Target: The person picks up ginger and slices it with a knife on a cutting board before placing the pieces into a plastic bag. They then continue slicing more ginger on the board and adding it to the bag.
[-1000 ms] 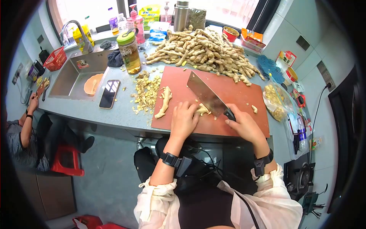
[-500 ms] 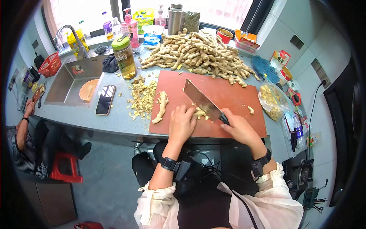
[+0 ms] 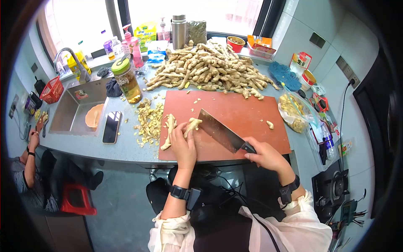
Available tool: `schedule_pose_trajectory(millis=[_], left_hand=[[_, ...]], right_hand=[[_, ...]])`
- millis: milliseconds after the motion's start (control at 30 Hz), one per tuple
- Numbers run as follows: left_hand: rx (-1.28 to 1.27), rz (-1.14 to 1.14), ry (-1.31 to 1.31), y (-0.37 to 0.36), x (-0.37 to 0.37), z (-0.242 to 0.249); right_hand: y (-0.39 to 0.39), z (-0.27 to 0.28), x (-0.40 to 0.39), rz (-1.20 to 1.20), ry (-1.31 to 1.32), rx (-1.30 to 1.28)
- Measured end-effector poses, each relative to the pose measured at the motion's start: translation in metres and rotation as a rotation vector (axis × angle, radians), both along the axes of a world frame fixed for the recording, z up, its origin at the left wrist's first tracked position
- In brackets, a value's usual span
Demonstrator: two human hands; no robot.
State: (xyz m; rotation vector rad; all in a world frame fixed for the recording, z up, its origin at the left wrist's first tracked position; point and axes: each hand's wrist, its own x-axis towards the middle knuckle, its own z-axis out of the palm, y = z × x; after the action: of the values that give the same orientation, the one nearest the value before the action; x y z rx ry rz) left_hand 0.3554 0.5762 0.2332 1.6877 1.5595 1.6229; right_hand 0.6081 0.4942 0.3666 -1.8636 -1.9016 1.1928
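A grey speckled countertop [image 3: 88,145] runs beneath a bright window. On it lies a reddish-brown cutting board [image 3: 235,109], and behind the board a large pile of ginger [image 3: 210,67] is heaped, a few pieces reaching its back edge. To the left is a steel sink [image 3: 73,113] holding an orange bowl [image 3: 93,116].

Over the board, the right hand [image 3: 264,154] is closed around the black handle of a cleaver [image 3: 222,132], its broad blade angled toward the upper left. The left hand [image 3: 184,145] holds a knobbly ginger piece [image 3: 193,126] close beside the blade's far end; whether they touch cannot be told. A longer ginger root [image 3: 169,131] lies just left of that hand, on the board.

Left of the board, sliced ginger [image 3: 150,122] is scattered near a dark-screened phone [image 3: 111,127].

Writing is scarce. A green-lidded jar [image 3: 127,82] carries white lettering, too small to read surely. A red-and-white packet [image 3: 301,61] at the right shows large blurred characters. A bottle [image 3: 108,48] by the window has a purple label, its brand unreadable. The smallest piece, a ginger nub [image 3: 270,124], sits on the board's right side.
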Motion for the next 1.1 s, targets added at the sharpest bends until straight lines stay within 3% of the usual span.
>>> schedule_pose_trajectory(millis=[67, 167, 267, 367, 567, 1100], left_hand=[[0.032, 0.004, 0.037, 0.0, 0.0, -0.001], [0.061, -0.111, 0.235, 0.0, 0.001, 0.001], [0.032, -0.212, 0.437, -0.004, 0.005, 0.007], [0.027, -0.202, 0.455, -0.004, 0.007, 0.009], [0.03, -0.195, 0.478, -0.005, 0.006, 0.007], [0.008, -0.212, 0.46, -0.003, 0.006, 0.006]], right_hand=[[0.007, -0.003, 0.009, -0.035, 0.011, -0.02], [0.02, -0.035, 0.033, 0.014, -0.091, 0.43], [0.021, -0.013, 0.026, -0.065, 0.006, 0.226], [0.016, 0.003, 0.012, -0.029, 0.049, 0.154], [0.02, -0.008, 0.007, 0.106, -0.047, 0.321], [0.022, -0.005, -0.012, 0.22, -0.324, 0.277]])
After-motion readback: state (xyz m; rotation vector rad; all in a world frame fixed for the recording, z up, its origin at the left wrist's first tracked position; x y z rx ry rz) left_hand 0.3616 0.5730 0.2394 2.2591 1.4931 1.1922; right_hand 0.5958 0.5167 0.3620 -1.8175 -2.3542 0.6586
